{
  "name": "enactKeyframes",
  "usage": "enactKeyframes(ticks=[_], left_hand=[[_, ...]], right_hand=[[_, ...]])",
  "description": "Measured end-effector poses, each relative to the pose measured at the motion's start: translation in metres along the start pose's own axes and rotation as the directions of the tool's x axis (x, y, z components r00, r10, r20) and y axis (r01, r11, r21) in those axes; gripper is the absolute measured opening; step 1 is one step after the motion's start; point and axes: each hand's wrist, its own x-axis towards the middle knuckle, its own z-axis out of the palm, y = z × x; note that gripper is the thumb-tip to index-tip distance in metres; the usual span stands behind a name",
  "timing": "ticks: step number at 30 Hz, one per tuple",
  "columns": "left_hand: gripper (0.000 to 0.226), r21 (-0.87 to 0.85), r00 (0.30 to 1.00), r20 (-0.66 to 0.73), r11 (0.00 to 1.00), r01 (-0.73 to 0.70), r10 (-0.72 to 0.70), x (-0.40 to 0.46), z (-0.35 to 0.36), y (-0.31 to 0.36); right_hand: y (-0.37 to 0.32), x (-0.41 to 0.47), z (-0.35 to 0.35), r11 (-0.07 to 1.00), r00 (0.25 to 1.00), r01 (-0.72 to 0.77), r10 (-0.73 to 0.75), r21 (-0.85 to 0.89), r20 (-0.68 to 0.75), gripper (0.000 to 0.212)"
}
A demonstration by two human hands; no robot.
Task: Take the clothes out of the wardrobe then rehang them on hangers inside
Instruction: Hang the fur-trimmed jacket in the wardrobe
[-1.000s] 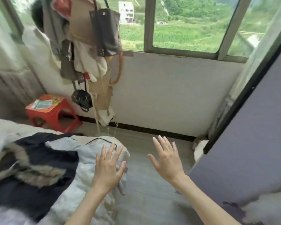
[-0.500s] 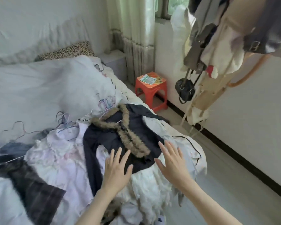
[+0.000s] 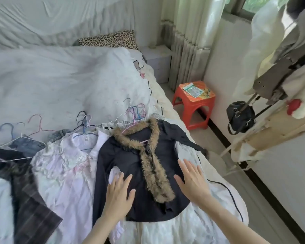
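Dark jacket [image 3: 130, 166] with tan fur collar [image 3: 148, 155] lies flat, front up, on top of the clothes pile at the near right part of the bed [image 3: 42, 76]. A pink wire hanger [image 3: 130, 118] appears to sit in its neck, hook pointing toward the pillow end. Under its hem, a white lace garment [image 3: 174, 229] spreads toward the bed edge.

Left hand [image 3: 119, 195]: fingers straight and spread, palm down on the jacket's lower left panel, gripping nothing. Right hand [image 3: 192, 180]: likewise flat and spread, at the jacket's right side where dark cloth meets white. Whether either palm presses or only hovers cannot be told.

To the left: pale pink blouse [image 3: 69, 164] on a blue hanger, then a dark plaid garment [image 3: 28, 205] and denim [image 3: 26, 145]. Loose wire hangers [image 3: 33, 124] lie on the white duvet behind.

Judgement: the clothes seem to be out of the wardrobe; step in hand is smoothing or picking up the jacket before rehanging. To do it well:
1. Check that the hanger sits square in both shoulders.
2. Lift by the hook, the other hand supporting the body, so the lace beneath does not drag.
3. Keep hooks from snagging neighbours.

Beyond the bed: red stool [image 3: 194, 103], curtain [image 3: 188, 41], laden coat rack [image 3: 280, 76] with black bag [image 3: 239, 115].
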Motion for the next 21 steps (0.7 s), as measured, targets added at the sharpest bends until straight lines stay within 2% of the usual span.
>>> enactKeyframes(ticks=[2, 5, 8, 12, 17, 21], left_hand=[[0.073, -0.016, 1.000, -0.018, 1.000, 0.014, -0.014, 0.033, -0.006, -0.009], [0.055, 0.025, 0.999, 0.015, 0.999, 0.031, -0.031, 0.081, -0.009, -0.029], [0.052, 0.035, 0.999, 0.036, 0.999, 0.035, -0.037, 0.129, -0.008, -0.054], [0.054, 0.023, 0.995, 0.070, 0.997, 0.073, -0.075, 0.194, -0.007, -0.079], [0.053, -0.107, 0.991, -0.036, 0.987, 0.123, -0.128, 0.267, -0.004, -0.098], [0.055, -0.230, 0.979, -0.011, 0.953, 0.196, -0.204, 0.313, -0.002, -0.110]], right_hand=[[0.000, 0.035, 0.000, 1.000, 1.000, 0.014, -0.014, -0.007, 0.024, 0.059], [-0.002, 0.087, 0.003, 0.997, 0.999, 0.022, -0.019, -0.073, 0.048, 0.058], [-0.006, 0.135, 0.012, 0.991, 0.996, 0.010, 0.002, -0.133, 0.094, 0.058], [-0.002, 0.204, 0.033, 0.997, 0.985, -0.031, 0.043, -0.075, 0.167, 0.057], [0.007, 0.285, 0.058, 0.997, 0.980, -0.059, 0.066, -0.042, 0.189, 0.055], [0.009, 0.346, 0.076, 0.998, 0.980, 0.013, 0.000, -0.065, 0.201, 0.050]])
